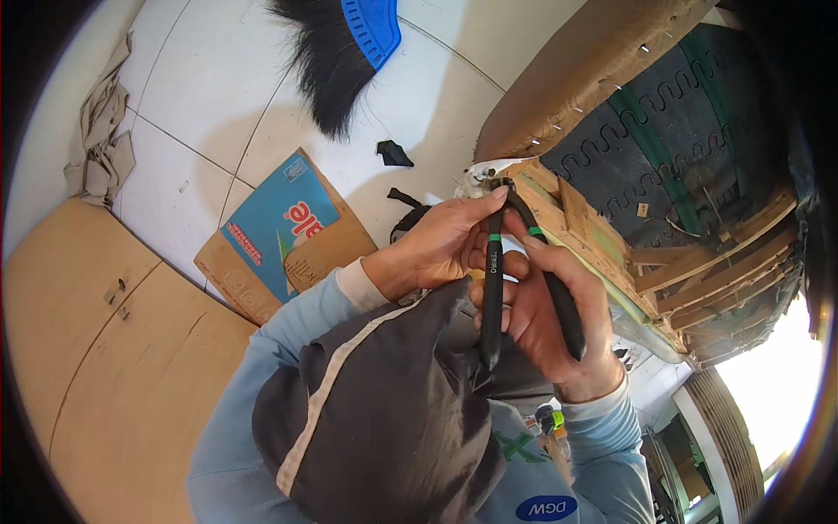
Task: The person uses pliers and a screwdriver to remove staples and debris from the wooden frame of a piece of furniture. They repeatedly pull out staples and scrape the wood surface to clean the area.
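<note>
A pair of pliers (492,301) with long black handles and green bands is in my right hand (587,306). Its handles are spread apart, with my fingers round them. The jaws sit at the corner of an upturned seat frame (567,214), beside a torn whitish patch of padding (476,179). My left hand (428,244) is closed by the jaws, its thumb resting against the head of the pliers. What its curled fingers hold, if anything, is hidden. Brown upholstery (546,87) with several metal staples or nails sticking out covers the frame's far side.
Zigzag springs (602,140) and dark lining fill the frame. On the tiled floor lie a blue broom head (371,31) with black bristles, a black scrap (394,154) and a flattened cardboard box (301,249). A wooden cabinet (105,349) stands at left, below crumpled brown cloth (100,144).
</note>
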Demonstrator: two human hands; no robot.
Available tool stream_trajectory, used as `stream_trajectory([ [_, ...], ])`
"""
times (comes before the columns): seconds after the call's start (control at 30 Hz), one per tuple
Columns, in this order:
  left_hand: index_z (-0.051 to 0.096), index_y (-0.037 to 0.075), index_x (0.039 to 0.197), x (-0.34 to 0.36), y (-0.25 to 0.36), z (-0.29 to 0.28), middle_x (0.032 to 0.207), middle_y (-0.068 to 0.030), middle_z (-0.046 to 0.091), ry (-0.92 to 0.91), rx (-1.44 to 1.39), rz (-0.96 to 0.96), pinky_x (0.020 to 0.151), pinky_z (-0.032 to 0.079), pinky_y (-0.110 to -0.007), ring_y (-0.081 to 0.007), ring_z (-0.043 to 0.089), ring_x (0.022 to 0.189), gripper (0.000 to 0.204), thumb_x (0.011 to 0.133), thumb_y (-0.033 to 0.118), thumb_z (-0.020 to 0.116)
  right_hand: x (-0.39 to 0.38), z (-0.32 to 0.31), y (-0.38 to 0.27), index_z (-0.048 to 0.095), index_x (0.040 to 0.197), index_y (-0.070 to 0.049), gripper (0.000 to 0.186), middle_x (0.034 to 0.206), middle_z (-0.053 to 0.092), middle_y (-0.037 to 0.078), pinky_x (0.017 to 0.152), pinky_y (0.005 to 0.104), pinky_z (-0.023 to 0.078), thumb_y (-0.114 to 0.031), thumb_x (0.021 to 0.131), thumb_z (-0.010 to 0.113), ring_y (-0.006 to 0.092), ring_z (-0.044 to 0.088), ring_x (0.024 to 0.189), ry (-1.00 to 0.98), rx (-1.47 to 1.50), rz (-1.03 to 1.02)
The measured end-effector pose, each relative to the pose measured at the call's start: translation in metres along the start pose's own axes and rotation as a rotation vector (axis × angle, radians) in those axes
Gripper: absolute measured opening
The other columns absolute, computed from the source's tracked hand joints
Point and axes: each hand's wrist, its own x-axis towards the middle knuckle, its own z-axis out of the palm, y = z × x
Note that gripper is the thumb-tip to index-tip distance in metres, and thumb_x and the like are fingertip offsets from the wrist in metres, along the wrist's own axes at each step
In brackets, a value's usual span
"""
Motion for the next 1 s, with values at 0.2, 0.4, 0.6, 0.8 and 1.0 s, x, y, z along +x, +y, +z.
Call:
stream_trajectory([
  [0.2,0.058,-0.003,0.133,0.011,-0.003,-0.018,0.113,-0.0205,0.073,-0.142,-0.083,0.026,0.077,0.071,-0.046,-0.0303,0.078,0.093,0.045,0.114,0.038,0.054,-0.006,0.017,0.005,0.051,0.142,-0.009,0.042,0.119,0.068,0.011,0.081,0.0435,0.061,-0.034,0.109,0.057,0.028,0.072,0.096,0.113,0.07,-0.022],
  [0.4,0.056,0.003,0.137,0.01,-0.005,-0.009,0.118,-0.0159,0.071,-0.083,0.002,0.071,0.078,0.069,-0.041,-0.0268,0.077,0.101,0.041,0.113,0.036,0.057,-0.021,0.021,-0.002,0.053,0.137,-0.005,0.044,0.117,0.069,0.014,0.088,0.0449,0.061,-0.037,0.107,0.057,0.0265,0.072,0.102,0.004,0.111,0.155],
  [0.6,0.061,0.003,0.131,0.005,0.004,-0.016,0.104,-0.0061,0.072,-0.159,-0.018,-0.032,0.043,0.046,-0.016,-0.0014,0.054,0.056,0.036,0.113,0.035,0.058,-0.007,0.033,0.005,0.054,0.121,-0.006,0.034,0.099,0.064,0.011,0.076,0.0426,0.054,-0.035,0.104,0.052,0.025,0.065,0.085,-0.018,0.145,0.091],
  [0.8,0.065,0.003,0.125,0.007,0.0,-0.013,0.094,0.0006,0.07,-0.029,-0.013,0.024,0.038,0.023,-0.012,0.0039,0.037,0.048,0.034,0.114,0.035,0.058,-0.012,0.002,0.025,0.052,0.138,-0.005,0.043,0.093,0.062,0.008,0.072,0.0431,0.054,-0.031,0.103,0.051,0.0259,0.066,0.081,-0.062,0.142,0.095],
  [1.0,0.065,0.003,0.123,0.007,0.002,-0.021,0.103,-0.0022,0.072,-0.06,0.121,0.027,0.038,0.022,-0.013,0.0059,0.036,0.049,0.036,0.113,0.037,0.059,-0.015,-0.019,0.032,0.034,0.164,-0.01,0.07,0.09,0.055,0.006,0.065,0.0388,0.053,-0.033,0.098,0.046,0.0208,0.061,0.076,-0.122,-0.098,0.039],
])
